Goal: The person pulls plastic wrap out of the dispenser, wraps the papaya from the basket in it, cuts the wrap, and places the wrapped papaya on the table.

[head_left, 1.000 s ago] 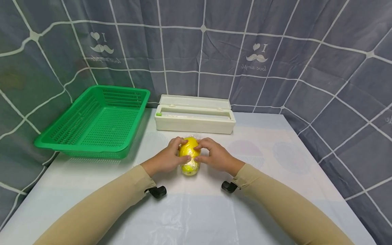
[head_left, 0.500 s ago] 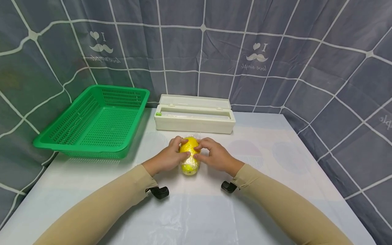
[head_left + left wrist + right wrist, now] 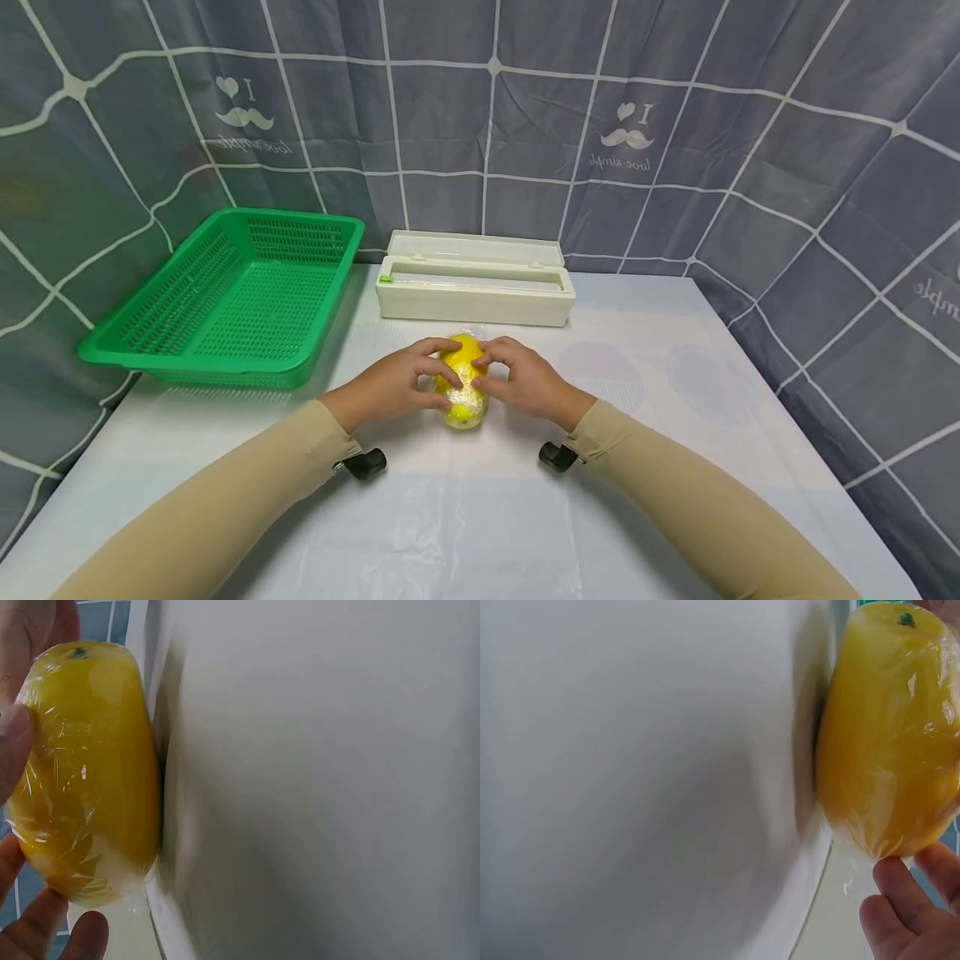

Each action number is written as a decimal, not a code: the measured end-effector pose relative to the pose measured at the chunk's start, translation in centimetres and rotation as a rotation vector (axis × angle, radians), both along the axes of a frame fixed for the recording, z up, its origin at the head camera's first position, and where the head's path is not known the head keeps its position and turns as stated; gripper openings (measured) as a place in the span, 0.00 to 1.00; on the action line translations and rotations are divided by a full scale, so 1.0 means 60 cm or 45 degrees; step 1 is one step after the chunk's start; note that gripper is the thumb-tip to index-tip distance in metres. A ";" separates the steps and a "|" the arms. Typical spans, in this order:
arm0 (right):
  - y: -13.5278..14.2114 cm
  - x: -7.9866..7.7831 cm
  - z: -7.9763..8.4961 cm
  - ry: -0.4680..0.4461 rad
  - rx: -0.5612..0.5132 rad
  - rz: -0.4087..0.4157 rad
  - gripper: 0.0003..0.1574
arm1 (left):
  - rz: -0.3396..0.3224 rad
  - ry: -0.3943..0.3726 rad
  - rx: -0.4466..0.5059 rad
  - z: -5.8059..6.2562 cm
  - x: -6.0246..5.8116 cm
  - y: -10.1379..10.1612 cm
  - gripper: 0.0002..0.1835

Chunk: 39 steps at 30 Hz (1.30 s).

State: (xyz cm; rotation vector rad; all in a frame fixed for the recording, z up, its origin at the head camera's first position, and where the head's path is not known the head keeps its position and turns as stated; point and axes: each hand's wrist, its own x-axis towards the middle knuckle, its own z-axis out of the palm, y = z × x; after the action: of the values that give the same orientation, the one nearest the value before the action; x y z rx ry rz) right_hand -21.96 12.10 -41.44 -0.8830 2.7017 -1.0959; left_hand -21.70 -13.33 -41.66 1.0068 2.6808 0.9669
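Note:
An oblong yellow fruit (image 3: 467,408) wrapped in clear cling film rests on the white table between both hands. Its green stem end shows in the left wrist view on the fruit (image 3: 90,750) and in the right wrist view on the fruit (image 3: 889,742). From the left, my left hand (image 3: 393,383) holds it with spread, bent fingers on top and the thumb low on its near side. My right hand (image 3: 528,383) grips the other side between thumb and bent fingers. Film bunches loosely at the far end. The fruit's underside is hidden.
Behind the fruit stands a long white cling film box (image 3: 476,304) with its lid raised and a green slider at its left. A green slatted basket (image 3: 311,362) sits to the left. Grey checked curtain (image 3: 442,125) hangs round the table (image 3: 675,517).
My left hand has drawn slightly left and spread its fingers wider, its thumb now lower on the fruit. The right hand and the fruit have hardly moved.

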 end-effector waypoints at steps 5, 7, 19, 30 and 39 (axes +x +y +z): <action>0.003 -0.001 0.002 -0.018 0.017 0.026 0.17 | 0.010 0.017 0.010 -0.003 -0.002 0.002 0.13; 0.004 -0.001 0.002 -0.018 0.034 0.026 0.20 | 0.015 -0.004 0.010 -0.003 -0.003 0.002 0.12; 0.012 -0.003 -0.002 -0.054 0.033 0.068 0.25 | 0.017 0.008 0.004 -0.004 0.000 0.008 0.12; 0.015 -0.005 -0.004 -0.043 0.042 0.098 0.27 | -0.016 0.052 -0.046 -0.006 0.001 0.006 0.18; 0.017 -0.006 -0.003 -0.042 0.063 0.100 0.27 | -0.002 0.065 -0.056 -0.008 0.000 0.008 0.20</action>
State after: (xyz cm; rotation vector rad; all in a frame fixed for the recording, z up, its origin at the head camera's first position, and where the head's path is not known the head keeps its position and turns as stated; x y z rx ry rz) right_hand -22.29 13.11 -41.63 -0.9463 2.6310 -1.0150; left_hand -21.70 -12.86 -42.12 1.0378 2.7292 0.8904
